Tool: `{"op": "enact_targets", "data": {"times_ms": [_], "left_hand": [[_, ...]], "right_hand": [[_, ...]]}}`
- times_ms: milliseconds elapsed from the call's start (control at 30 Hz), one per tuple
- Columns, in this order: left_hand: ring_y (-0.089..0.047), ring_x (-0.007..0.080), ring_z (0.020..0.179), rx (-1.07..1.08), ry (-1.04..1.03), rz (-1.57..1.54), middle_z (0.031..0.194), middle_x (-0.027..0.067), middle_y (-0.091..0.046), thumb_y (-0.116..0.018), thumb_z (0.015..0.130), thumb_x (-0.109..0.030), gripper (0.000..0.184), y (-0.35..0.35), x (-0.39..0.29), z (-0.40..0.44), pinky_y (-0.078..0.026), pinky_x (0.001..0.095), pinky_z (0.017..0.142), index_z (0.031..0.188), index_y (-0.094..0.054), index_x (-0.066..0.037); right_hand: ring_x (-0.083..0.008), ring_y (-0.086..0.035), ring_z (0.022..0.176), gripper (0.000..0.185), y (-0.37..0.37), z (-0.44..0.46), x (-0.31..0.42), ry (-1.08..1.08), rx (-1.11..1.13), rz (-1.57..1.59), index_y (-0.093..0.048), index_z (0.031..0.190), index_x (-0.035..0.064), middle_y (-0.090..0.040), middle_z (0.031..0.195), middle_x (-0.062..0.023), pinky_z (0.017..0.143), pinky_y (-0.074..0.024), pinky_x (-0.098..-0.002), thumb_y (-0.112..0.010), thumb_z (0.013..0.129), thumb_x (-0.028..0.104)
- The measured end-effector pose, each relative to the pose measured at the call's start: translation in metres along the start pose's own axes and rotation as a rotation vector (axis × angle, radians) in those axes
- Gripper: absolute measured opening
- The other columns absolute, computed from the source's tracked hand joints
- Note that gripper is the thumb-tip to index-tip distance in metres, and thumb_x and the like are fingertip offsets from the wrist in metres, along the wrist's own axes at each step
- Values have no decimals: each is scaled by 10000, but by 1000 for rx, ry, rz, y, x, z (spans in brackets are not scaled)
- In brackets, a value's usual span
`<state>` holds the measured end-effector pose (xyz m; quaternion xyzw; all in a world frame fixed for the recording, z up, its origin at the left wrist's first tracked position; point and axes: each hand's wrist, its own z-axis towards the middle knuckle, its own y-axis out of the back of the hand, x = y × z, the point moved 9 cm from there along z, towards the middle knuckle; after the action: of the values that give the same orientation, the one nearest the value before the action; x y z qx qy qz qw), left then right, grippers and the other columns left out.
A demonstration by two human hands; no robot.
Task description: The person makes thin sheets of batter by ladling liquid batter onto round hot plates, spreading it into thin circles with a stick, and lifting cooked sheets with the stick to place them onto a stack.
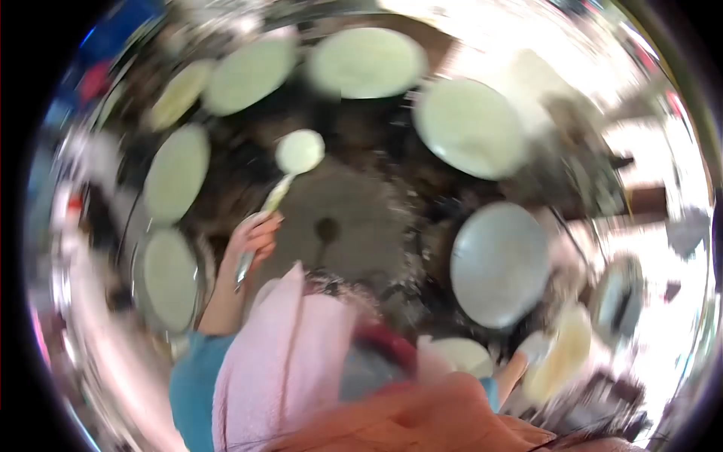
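My left hand [254, 237] is closed around the handle of a ladle [277, 194]. The ladle's round bowl [300, 151] looks full of a white liquid and hangs over the dark ground. Out at the lower right, my right hand [515, 364] is at a blurred white thing [535, 347], possibly a cloth; its fingers are hidden. Beside that hand is a tilted, pale yellow round sheet or disc [561, 355]. A pale round surface [461, 355] lies partly hidden just left of the hand.
Several pale, round pan-like surfaces ring me, including one at the far middle [367, 63], one at the right [471, 128] and one at the left [177, 173]. A greyer round one [501, 265] stands nearer. A pink towel [290, 339] hangs over my front.
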<state>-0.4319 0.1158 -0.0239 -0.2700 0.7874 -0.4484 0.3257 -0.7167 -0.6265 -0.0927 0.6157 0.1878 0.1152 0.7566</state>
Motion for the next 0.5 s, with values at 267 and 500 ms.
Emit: {"op": "enact_targets", "data": {"times_ms": [267, 500], "left_hand": [[-353, 55, 367, -306, -530, -50, 611, -22, -356, -341, 1025, -185, 272, 182, -111, -250, -303, 246, 353, 1066, -487, 41], [-511, 258, 491, -1409, -427, 785, 638, 118, -536, -514, 890, -170, 168, 451, -187, -454, -430, 377, 509, 879, -575, -14]], "right_hand": [[-273, -632, 1046, 456, 52, -323, 353, 531, 283, 879, -570, 1239, 19, -643, 1169, -153, 865, -505, -354, -701, 826, 163], [-197, -537, 1202, 465, 96, -621, 509, 995, 946, 952, -508, 1318, 9, -552, 1328, -123, 1002, -414, -284, -605, 864, -7]]}}
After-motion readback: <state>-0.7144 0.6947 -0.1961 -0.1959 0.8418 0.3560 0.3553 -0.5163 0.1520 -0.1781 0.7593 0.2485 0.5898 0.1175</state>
